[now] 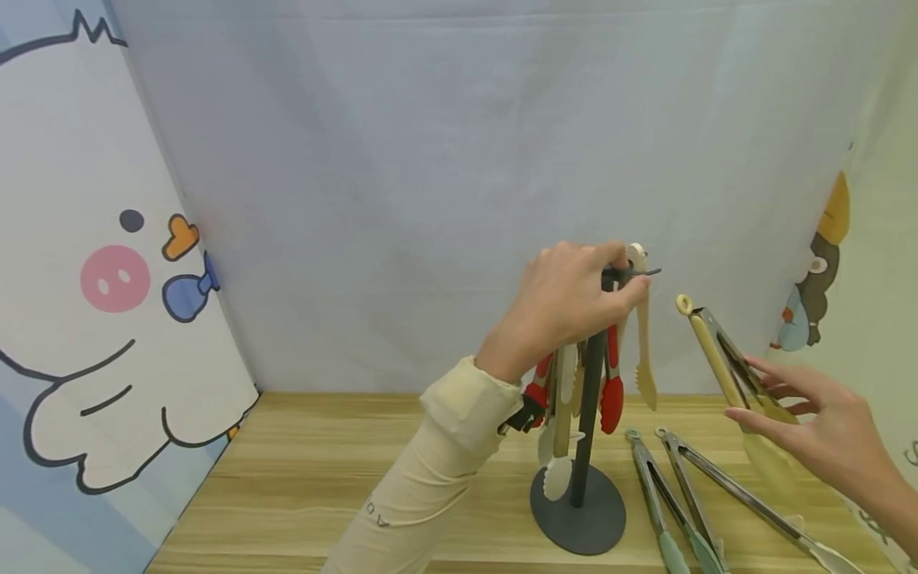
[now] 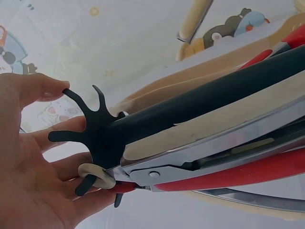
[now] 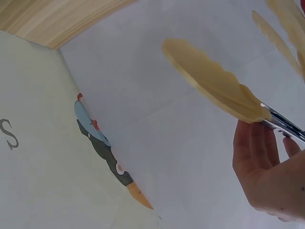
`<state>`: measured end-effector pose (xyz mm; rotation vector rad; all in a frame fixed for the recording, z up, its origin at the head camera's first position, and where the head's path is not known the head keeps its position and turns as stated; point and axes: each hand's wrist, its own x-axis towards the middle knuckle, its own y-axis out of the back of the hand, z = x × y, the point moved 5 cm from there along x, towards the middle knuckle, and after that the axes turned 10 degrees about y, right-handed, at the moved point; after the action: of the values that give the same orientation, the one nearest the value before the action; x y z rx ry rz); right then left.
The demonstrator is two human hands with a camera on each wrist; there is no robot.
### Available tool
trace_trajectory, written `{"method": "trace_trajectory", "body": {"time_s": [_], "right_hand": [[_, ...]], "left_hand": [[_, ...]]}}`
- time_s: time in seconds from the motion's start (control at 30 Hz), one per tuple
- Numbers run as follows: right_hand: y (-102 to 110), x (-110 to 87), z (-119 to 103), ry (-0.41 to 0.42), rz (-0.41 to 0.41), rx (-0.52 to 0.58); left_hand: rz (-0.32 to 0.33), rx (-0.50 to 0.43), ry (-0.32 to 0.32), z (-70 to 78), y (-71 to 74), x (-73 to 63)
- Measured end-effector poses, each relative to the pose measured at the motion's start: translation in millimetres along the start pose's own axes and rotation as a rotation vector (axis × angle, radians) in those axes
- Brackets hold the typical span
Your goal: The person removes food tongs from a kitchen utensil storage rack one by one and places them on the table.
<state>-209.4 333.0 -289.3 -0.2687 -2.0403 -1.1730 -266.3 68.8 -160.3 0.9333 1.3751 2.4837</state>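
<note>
My left hand (image 1: 562, 307) holds the top of a dark hanging rack (image 1: 592, 383), thumb and fingers about its hooked crown. In the left wrist view my thumb (image 2: 47, 88) touches the tip of one hook, with fingers behind the crown. Several kitchen tongs hang from the rack, among them red tongs (image 1: 612, 395), white-tipped tongs (image 1: 556, 478) and beige tongs (image 1: 645, 379). To the right, my right hand (image 1: 825, 414) grips yellow tongs (image 1: 717, 359) in the air, ring end up. Their scalloped yellow head (image 3: 214, 86) shows in the right wrist view.
Green-tipped tongs (image 1: 653, 490) and long steel tongs with pale tips (image 1: 746, 486) lie on the wooden table (image 1: 344, 478), right of the rack's round base (image 1: 574, 530). A pale cloth backdrop (image 1: 402, 199) stands behind, with printed cartoon panels at both sides.
</note>
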Motion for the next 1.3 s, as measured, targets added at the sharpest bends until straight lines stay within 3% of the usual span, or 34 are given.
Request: {"method": "trace_trajectory", "body": {"time_s": [0.77,1.3], "right_hand": [[-2.6,-19.4,44.7,-0.076,-0.059,-0.189],[-9.6,-37.0,63.7,-0.097,-0.118,-0.214]], "left_hand": [[0.024,0.007,-0.011,-0.9,-1.6,-0.8],[0.013,0.024,-0.005,-1.7,-2.4,-0.8]]}}
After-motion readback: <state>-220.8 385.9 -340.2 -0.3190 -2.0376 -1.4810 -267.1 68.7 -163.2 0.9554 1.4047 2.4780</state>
